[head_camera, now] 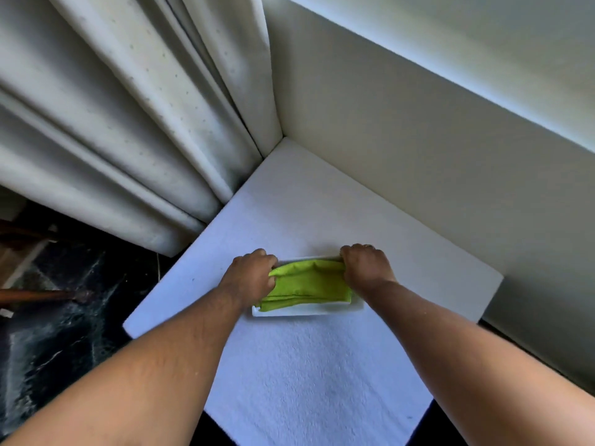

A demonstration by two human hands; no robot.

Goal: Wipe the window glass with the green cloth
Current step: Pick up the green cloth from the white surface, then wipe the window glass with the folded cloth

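A folded green cloth lies in a shallow white tray on a table covered with a white towel. My left hand grips the cloth's left end with closed fingers. Over on the right end, my right hand is closed on it too. The cloth bunches slightly between both hands. Bright window light falls along the ledge at the upper right; the glass itself is out of view.
Cream curtains hang at the left, down to the table's far corner. A pale wall runs along the table's right side. Dark marbled floor and a wooden chair leg lie at the lower left.
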